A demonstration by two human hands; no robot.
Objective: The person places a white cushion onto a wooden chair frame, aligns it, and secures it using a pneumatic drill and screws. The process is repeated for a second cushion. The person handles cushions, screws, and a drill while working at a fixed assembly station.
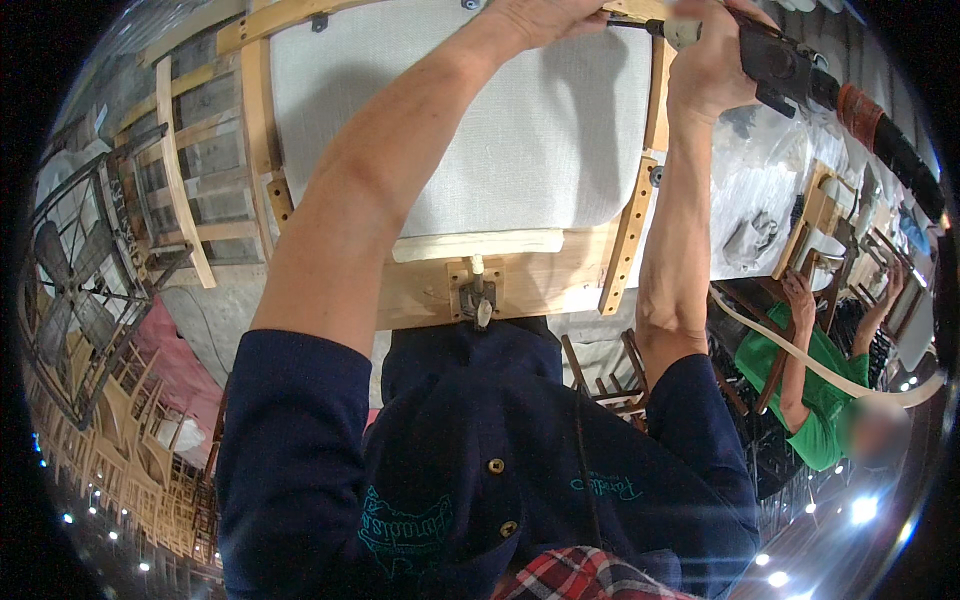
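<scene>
My right hand [708, 75] grips a black power screwdriver [780, 65] with a pale collar at its front, its thin bit pointing left. Close to the bit's tip, my left hand [550, 18] has its fingers drawn together; the upper edge cuts part of them off, and what they pinch is too small to make out. Beneath both arms lies a pale grey fabric-covered panel [460, 150] with rounded corners, set within a wooden frame [258, 120]. A metal toggle clamp [478, 295] sits at its near side, against a pale strip [480, 245].
A thick black hose [905, 165] with orange wrapping runs right from the screwdriver. Perforated wooden bars [628, 240] flank the panel. At far left stands a caged fan [75, 280] near stacked wooden chair frames [130, 440]. A person in green [815, 370] handles a wooden piece at right.
</scene>
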